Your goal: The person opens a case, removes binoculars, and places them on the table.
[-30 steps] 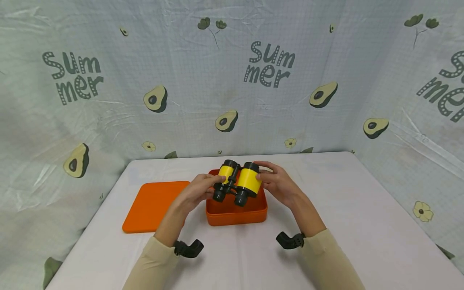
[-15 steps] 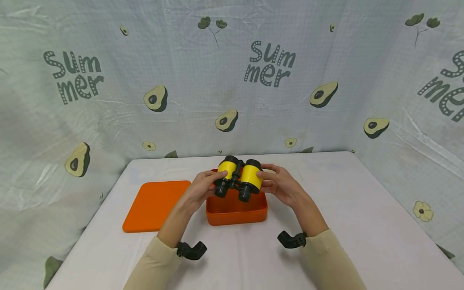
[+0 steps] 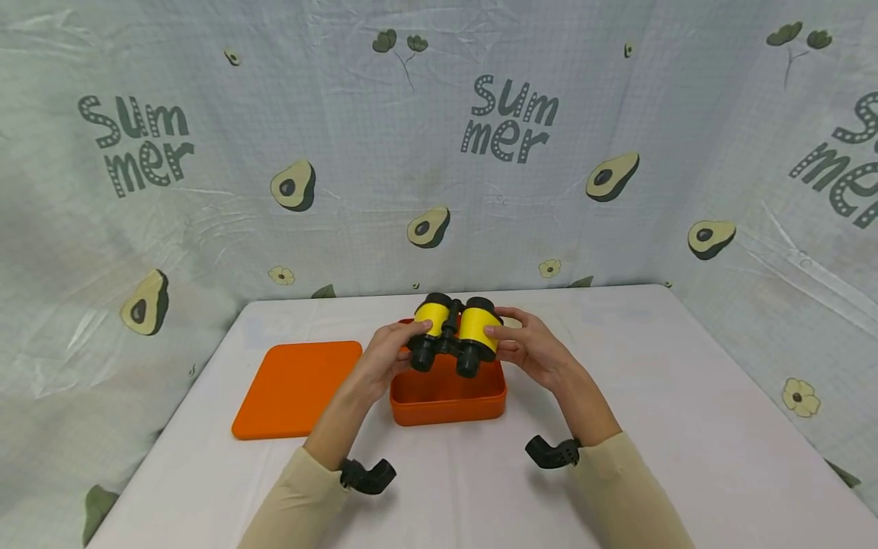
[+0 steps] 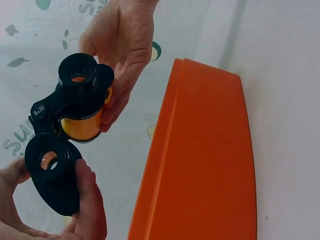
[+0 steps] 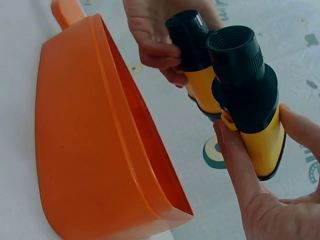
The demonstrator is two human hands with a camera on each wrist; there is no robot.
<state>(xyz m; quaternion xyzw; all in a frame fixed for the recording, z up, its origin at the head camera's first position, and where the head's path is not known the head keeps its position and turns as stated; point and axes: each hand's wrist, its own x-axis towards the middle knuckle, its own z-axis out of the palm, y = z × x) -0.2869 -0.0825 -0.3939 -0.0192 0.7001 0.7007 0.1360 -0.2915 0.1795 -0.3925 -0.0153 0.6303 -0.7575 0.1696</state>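
Note:
Yellow-and-black binoculars (image 3: 478, 326) are held up above an orange box (image 3: 449, 412) with no lid on it. My left hand (image 3: 384, 354) grips the left barrel, thumb on the near side. On the other barrel, my right hand (image 3: 536, 351) holds with its thumb on the yellow band and its fingers behind. The black eyepieces point toward me and down, as the left wrist view shows, where "8x30" is printed on the hinge (image 4: 39, 110). In the right wrist view, a small yellow loop (image 5: 228, 121) sits beside a fingertip of my right hand.
A flat orange lid (image 3: 296, 389) lies on the white table (image 3: 658, 427) to the left of the box. Behind the table hangs a pale curtain (image 3: 343, 114) printed with avocados. A black wrist camera (image 3: 552, 453) is strapped to each forearm.
The binoculars have risen a little and shifted slightly right, both hands moving with them and keeping their hold. Their tilt has levelled somewhat. Box and lid stay in place.

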